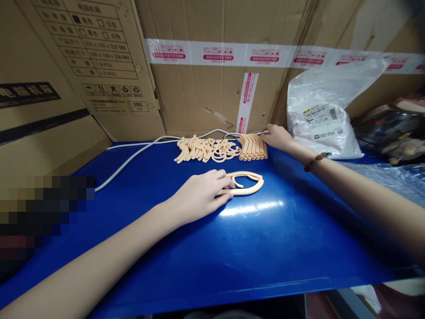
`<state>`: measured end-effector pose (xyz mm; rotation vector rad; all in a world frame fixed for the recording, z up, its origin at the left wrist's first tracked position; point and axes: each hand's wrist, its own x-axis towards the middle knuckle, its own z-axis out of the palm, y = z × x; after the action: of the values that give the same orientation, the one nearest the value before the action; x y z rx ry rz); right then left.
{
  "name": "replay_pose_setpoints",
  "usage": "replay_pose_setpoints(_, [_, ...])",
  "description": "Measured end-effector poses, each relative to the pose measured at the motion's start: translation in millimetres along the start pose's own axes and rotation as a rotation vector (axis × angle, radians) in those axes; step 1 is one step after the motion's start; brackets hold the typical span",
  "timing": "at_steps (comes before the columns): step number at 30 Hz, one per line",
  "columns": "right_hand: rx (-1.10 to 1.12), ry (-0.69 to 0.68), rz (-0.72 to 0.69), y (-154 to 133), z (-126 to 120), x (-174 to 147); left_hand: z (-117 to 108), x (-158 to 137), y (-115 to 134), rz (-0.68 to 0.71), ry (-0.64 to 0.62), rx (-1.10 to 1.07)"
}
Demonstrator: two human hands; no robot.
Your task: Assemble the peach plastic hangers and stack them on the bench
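My left hand (209,192) is closed around a beige plastic folding hanger (254,190), which rests on the blue tabletop. The hanger's curved arms form a long loop with a hook inside it; my fingers hide its left end. Farther back, my right hand (277,136) reaches to the right end of a neat stack of curved beige hanger arms (253,148). Its fingertips pinch at the outermost arm, partly hidden. Left of that stack lie loose beige hooks (224,150) and a looser heap of curved arms (192,148).
Cardboard boxes (206,93) wall off the back and left of the blue table (212,252). A white cable (129,157) runs along the rear. At right stand a white plastic bag with labels (322,119) and clear plastic wrap (392,177). Blurred blocks cover the left edge.
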<state>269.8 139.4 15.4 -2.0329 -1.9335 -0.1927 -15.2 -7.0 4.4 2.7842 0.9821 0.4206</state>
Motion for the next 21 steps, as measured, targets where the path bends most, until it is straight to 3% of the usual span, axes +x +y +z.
replay_pose_setpoints(6, [-0.054, 0.019, 0.01, -15.1, -28.6, -25.1, -1.0, -0.1, 1.3, -0.02, 0.008, 0.004])
replay_pose_setpoints(9, [-0.059, 0.073, -0.162, -29.9, -43.4, -58.4, -6.8, 1.1, -2.7, -0.032, 0.053, 0.009])
replay_pose_setpoints(12, [0.033, 0.078, -0.436, -46.2, -49.3, -100.3, -17.9, 3.4, -14.4, -0.11, 0.132, 0.071])
replay_pose_setpoints(14, [0.053, 0.076, -0.635, -55.7, -47.7, -125.8, -26.0, 5.0, -26.8, -0.227, 0.187, 0.127])
replay_pose_setpoints(17, [0.051, 0.056, -0.82, -65.2, -40.3, -151.7, -33.5, 6.5, -49.0, -0.432, 0.293, 0.178])
replay_pose_setpoints(21, [0.102, 0.035, -0.947, -67.3, -30.8, -162.2, -29.0, 6.8, -72.9, -0.659, 0.4, 0.196])
